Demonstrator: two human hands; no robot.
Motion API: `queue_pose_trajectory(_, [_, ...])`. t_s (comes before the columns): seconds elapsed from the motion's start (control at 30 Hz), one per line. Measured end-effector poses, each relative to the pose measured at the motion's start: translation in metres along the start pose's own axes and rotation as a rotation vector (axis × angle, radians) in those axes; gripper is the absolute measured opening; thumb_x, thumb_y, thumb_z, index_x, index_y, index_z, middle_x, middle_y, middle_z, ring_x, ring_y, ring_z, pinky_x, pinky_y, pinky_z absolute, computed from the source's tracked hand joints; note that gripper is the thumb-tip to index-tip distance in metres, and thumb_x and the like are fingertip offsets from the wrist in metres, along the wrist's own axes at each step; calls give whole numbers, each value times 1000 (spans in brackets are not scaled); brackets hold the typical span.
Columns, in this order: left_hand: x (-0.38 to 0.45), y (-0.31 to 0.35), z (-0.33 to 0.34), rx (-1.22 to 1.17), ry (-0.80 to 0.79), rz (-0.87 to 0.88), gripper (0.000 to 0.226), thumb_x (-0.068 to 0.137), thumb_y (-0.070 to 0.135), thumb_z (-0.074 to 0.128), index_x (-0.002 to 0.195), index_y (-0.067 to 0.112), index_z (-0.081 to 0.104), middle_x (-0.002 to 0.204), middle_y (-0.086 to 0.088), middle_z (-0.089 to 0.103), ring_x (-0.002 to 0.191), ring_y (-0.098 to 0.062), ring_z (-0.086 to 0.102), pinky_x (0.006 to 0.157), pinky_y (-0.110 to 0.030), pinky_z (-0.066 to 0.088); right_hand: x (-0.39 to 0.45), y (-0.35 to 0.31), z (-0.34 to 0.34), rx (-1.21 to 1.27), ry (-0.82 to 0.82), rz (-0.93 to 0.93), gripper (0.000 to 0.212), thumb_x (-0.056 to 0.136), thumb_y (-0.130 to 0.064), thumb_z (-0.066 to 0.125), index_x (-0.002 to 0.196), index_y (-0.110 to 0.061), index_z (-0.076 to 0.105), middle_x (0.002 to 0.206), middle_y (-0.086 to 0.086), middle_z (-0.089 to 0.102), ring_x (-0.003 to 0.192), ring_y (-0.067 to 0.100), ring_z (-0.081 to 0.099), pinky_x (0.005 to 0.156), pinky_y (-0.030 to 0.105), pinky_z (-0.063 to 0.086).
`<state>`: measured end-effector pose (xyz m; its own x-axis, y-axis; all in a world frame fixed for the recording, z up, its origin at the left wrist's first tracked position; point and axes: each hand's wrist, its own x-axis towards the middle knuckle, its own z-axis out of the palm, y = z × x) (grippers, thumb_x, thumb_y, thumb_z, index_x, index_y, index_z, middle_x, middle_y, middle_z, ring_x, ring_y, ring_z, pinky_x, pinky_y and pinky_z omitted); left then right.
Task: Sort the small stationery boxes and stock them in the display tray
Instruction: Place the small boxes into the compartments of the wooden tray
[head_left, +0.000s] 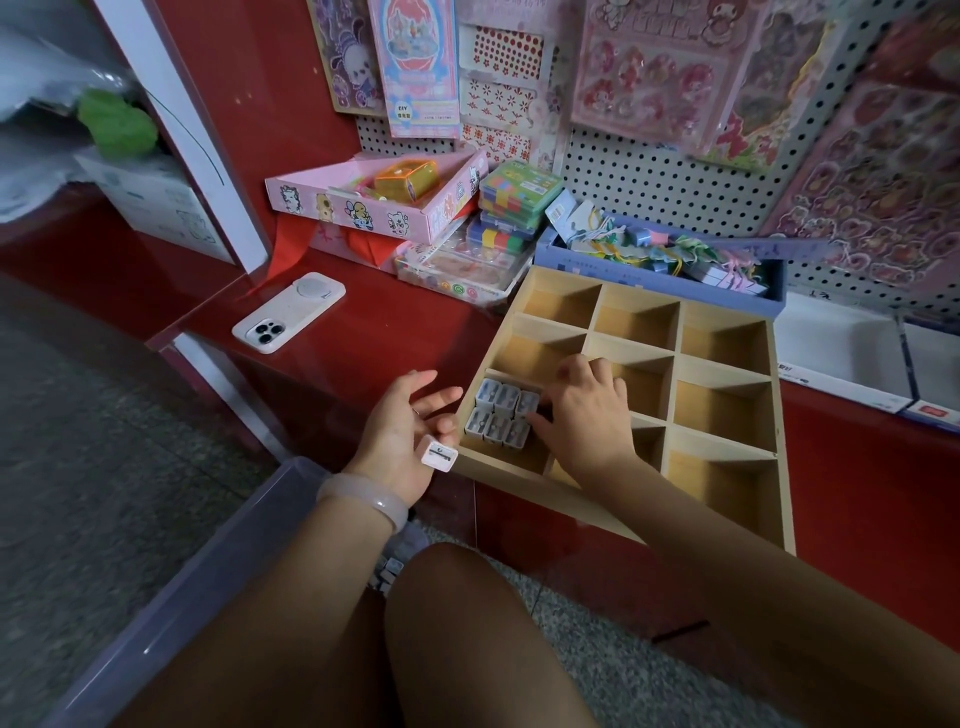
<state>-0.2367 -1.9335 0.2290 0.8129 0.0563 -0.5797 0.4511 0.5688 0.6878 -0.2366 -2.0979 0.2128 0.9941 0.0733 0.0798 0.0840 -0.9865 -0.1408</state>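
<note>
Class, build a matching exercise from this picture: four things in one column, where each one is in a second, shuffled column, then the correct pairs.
Things
1. phone
2. single white box
3. six small boxes
4. bracelet

Places
A. in the wooden tray's near-left compartment
B. on the left wrist
C. face down on the red counter
D. in the left hand

Pairs: 1-C, 2-D, 3-A, 4-B
</note>
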Motion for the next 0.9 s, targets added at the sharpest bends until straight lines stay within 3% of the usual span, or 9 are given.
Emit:
queue_pose_trajectory(0.2, [1,5,-1,-150,-28,-2,28,100,30,35,107,8,51,82,-11,58,36,-9,38,36,-14,32,-1,4,2,48,9,2,39,92,-44,50,115,-15,63,126,7,43,116,25,37,94,36,35])
queue_pose_trajectory(0.3, [2,6,0,-268,-46,-14,27,100,28,34,101,6,49,79,-13,55,36,-10,40,38,-14,34,-4,-1,-6,391,88,-8,28,90,-32,59,106,-10,64,110,7,53,99,22,54,79,31,49])
queue_pose_trajectory(0.37, [2,5,2,-336,-49,-22,27,100,28,33,98,5,48,78,-14,54,35,-11,41,39,-14,35,-6,-13,-15,659,-49,-4,21,89,-30,62,100,-13,63,98,6,63,82,16,62,70,28,53])
queue_pose_trajectory(0.43, [4,3,4,-353,-44,-11,28,100,28,33,98,5,48,79,-14,54,36,-11,42,42,-16,37,-12,-30,-21,961,-260,23,12,90,-27,61,90,-16,60,86,9,66,66,11,58,63,23,49])
queue_pose_trajectory(0.57, [3,2,6,-327,-24,49,27,99,28,36,100,6,50,78,-12,54,40,-11,41,49,-22,34,-20,-48,-22,1484,-452,193,13,92,-9,56,80,-6,53,74,17,56,63,17,51,54,15,46])
queue_pose_trajectory(0.73, [3,0,7,-255,0,83,18,95,20,50,87,4,56,60,-2,53,41,-9,44,41,-16,41,-18,-50,-16,1463,-513,240,7,89,-7,61,83,-10,59,72,6,61,64,10,57,63,14,51])
queue_pose_trajectory(0.8, [7,-2,8,-185,19,121,13,95,19,51,101,8,55,66,0,56,46,-8,46,45,-17,44,-17,-50,-17,1458,-533,247,4,88,-5,61,87,-9,60,73,6,59,63,8,55,61,12,49])
queue_pose_trajectory(0.9, [8,-5,12,-55,59,213,9,98,16,47,96,18,56,78,0,60,61,-8,51,58,-22,47,-15,-51,-22,1493,-543,235,8,88,-1,59,87,-9,59,74,8,54,61,7,50,57,11,46])
